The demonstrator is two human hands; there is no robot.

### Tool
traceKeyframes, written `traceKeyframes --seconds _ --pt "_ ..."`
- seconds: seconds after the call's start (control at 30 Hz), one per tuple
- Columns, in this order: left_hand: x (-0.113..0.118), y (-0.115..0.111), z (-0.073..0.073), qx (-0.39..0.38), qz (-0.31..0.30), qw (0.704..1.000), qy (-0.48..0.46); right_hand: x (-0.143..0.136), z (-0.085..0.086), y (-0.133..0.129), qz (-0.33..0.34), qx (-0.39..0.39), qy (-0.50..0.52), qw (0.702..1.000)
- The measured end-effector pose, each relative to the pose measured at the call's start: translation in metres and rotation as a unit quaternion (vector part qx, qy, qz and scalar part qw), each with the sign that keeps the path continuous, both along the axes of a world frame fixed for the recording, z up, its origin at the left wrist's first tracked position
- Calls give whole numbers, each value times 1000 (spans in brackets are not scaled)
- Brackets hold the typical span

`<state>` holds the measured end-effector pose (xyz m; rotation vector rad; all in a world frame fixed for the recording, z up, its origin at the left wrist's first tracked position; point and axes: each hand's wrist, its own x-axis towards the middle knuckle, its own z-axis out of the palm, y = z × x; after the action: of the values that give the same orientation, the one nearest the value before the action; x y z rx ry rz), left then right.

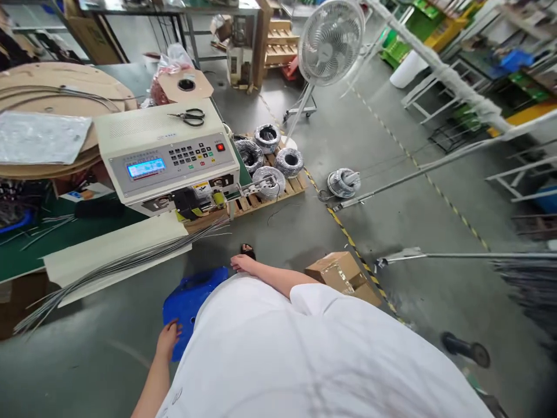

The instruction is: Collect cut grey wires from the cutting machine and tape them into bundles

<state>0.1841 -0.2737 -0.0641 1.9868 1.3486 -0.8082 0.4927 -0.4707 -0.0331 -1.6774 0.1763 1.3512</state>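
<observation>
The left hand point(169, 339), loosely open and empty, is by the blue stool point(191, 302), while the right hand point(244, 264), curled, its grip unclear, is nearer the wires point(126, 261), which slant ahead and leftward from the machine point(169, 162) across a pale tray point(126, 238).

The person wears a white shirt point(304, 348), which looks loose and has folds. The right sleeve point(319, 296) is short and wide. At the near left, the cloth carries a small dark marking point(176, 397). One dark, open-toed shoe point(248, 251) is visible.
</observation>
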Motion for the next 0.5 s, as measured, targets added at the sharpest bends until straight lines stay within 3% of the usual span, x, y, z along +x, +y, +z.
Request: traceKeyframes --seconds 0.23,0.5 --pt "2 -2 10 -90 43 995 27 -18 -30 -8 -101 -39 82 991" --pt "28 -20 2 -128 63 989 26 6 -46 -22 -130 -41 106 985"
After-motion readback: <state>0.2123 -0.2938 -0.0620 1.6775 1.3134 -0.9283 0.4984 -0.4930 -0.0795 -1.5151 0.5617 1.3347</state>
